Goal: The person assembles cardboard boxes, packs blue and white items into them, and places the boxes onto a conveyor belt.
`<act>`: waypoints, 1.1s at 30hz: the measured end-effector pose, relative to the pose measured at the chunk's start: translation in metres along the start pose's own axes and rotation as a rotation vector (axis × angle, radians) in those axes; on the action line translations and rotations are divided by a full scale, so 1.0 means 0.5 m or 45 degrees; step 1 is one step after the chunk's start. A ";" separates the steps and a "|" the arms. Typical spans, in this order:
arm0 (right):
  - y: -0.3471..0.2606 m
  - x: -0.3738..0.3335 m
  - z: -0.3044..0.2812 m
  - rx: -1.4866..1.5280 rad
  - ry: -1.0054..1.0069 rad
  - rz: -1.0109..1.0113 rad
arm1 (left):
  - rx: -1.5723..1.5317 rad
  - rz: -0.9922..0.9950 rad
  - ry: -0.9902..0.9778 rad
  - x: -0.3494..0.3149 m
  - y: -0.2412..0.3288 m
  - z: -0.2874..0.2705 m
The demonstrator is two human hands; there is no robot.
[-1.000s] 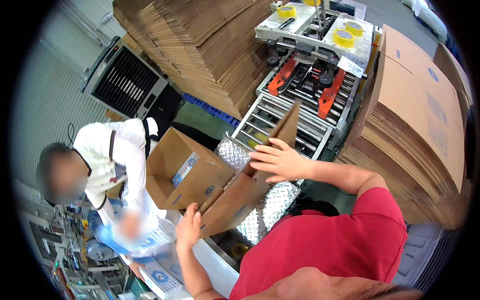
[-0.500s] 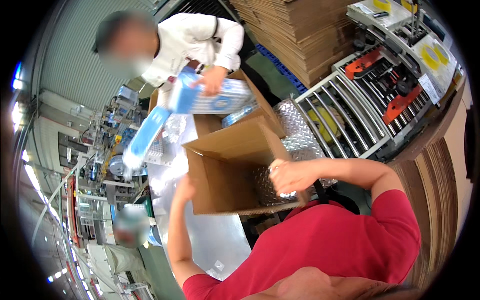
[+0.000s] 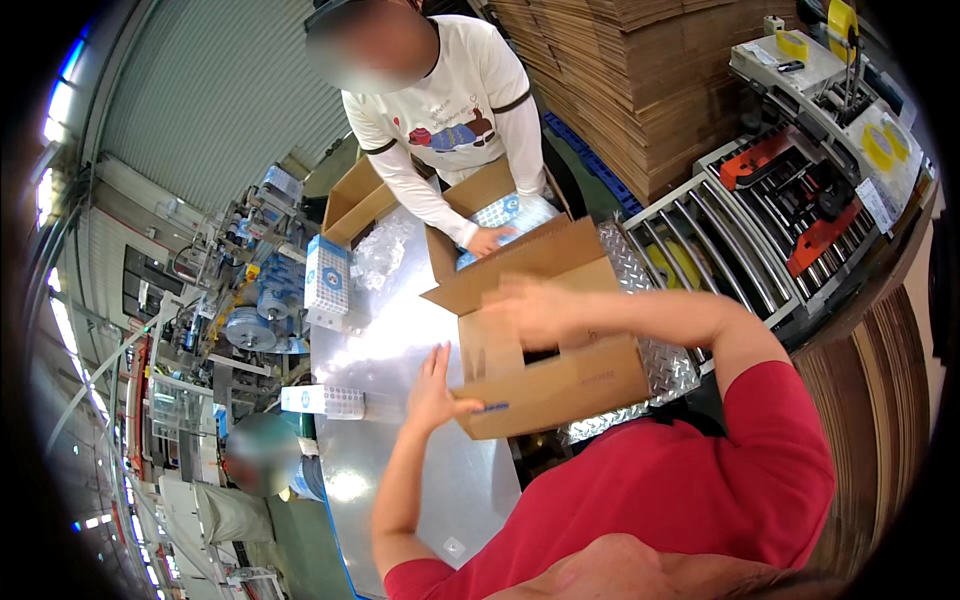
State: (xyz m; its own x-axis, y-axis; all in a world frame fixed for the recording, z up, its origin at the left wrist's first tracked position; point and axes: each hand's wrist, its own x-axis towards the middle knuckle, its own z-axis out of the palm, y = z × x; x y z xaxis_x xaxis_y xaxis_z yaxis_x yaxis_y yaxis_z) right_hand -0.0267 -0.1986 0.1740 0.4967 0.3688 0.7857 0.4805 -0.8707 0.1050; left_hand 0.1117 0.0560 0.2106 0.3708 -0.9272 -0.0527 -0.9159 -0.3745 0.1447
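Note:
An open cardboard box (image 3: 560,396) stands in front of me at the metal table's right side, its flaps partly folded inward. At its left edge is my left hand (image 3: 437,392), fingers stretched apart and thumb touching the cardboard. My right hand (image 3: 528,312) hangs over the box opening by the far flaps; motion smears its fingers, so its grip cannot be told. Beyond, a co-worker's hand (image 3: 488,240) reaches into a second cardboard box (image 3: 440,252) holding blue-and-white packages (image 3: 497,213).
Blue-and-white packages (image 3: 327,275) stand on the shiny metal table (image 3: 430,480), along with clear plastic (image 3: 382,250). To the right are a diamond-plate surface (image 3: 668,350), a roller conveyor (image 3: 705,245) with a taping machine, and stacked flat cardboard (image 3: 680,100). Another person (image 3: 265,455) is at left.
The box has shifted right and its flaps are folded differently. My right hand moved from its right edge to above the opening. The co-worker's packages went down into the second box.

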 end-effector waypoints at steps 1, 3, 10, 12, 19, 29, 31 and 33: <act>0.057 0.037 -0.050 0.133 -0.035 0.253 | -0.102 -0.029 0.125 0.010 -0.016 0.053; 0.143 0.012 -0.141 -0.287 -0.361 0.847 | -0.288 -0.057 0.394 0.059 -0.056 0.179; -0.139 -0.277 -0.143 -0.291 -0.718 1.241 | -2.196 -0.525 0.095 0.082 -0.020 0.329; -0.153 -0.317 -0.180 -0.296 -0.767 1.404 | -2.841 -0.528 -0.275 0.074 0.002 0.375; 0.025 -0.773 -0.340 0.104 -0.076 2.097 | -1.770 -0.918 -0.090 0.031 0.089 0.789; -0.102 -0.850 -0.265 2.151 1.104 2.367 | -1.502 0.037 0.138 0.023 0.360 0.036; -0.103 -0.925 -0.247 2.836 1.038 1.644 | -0.922 0.053 -0.047 0.052 0.443 -0.028; -0.112 -0.846 -0.206 1.936 0.711 2.400 | -0.590 0.014 -0.082 0.078 0.498 0.041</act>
State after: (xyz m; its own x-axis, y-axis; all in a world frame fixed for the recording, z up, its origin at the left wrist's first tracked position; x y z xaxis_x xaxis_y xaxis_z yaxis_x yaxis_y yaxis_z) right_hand -0.3379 -0.3394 -0.1013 0.7824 -0.4360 -0.4446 0.0456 0.7522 -0.6573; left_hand -0.1049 -0.0735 0.2246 0.3378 -0.9351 -0.1075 -0.7488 -0.3362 0.5712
